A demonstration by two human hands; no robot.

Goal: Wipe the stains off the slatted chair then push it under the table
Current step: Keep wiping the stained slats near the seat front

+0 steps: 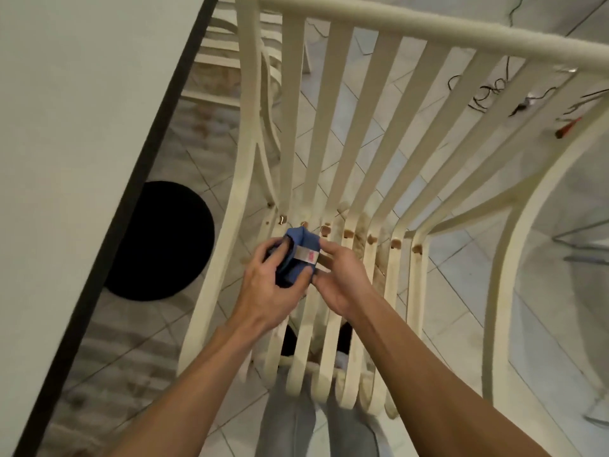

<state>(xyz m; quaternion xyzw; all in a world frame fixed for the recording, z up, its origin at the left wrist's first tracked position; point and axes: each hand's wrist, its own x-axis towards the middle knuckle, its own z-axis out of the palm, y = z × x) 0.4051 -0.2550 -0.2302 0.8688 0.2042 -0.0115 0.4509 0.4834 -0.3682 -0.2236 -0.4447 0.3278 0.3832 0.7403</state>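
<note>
While grey trouser legs (296, 423) stand at the bottom of the view against the curled front edge of the seat, both bare forearms reach forward over the slatted chair (329, 127). Above the seat slats the left hand (263, 285) is clenched around a bunched blue cloth (300, 255), fingers curled over its dark folds. The right hand (339, 278) pinches the cloth's right edge between thumb and fingertips, just beside a pale tag with a red mark. Pulled out from the table (82, 127), the chair faces the person: its slats run lengthwise away from them, bend upward just beyond the hands, and fan out to the top rail (428, 34), which crosses the frame from upper left to right. Brownish stains (362, 232) dot the bend and streak the slats to the right of the hands. The table's dark edge runs diagonally along the chair's left side, near its armrest, with a black round shape (164, 242) on the tiled floor (445, 291) beneath it. Farther off, a second slatted chair (224, 44) sits by the table, and dark cables (491, 90) lie on the tiles behind the backrest.
</note>
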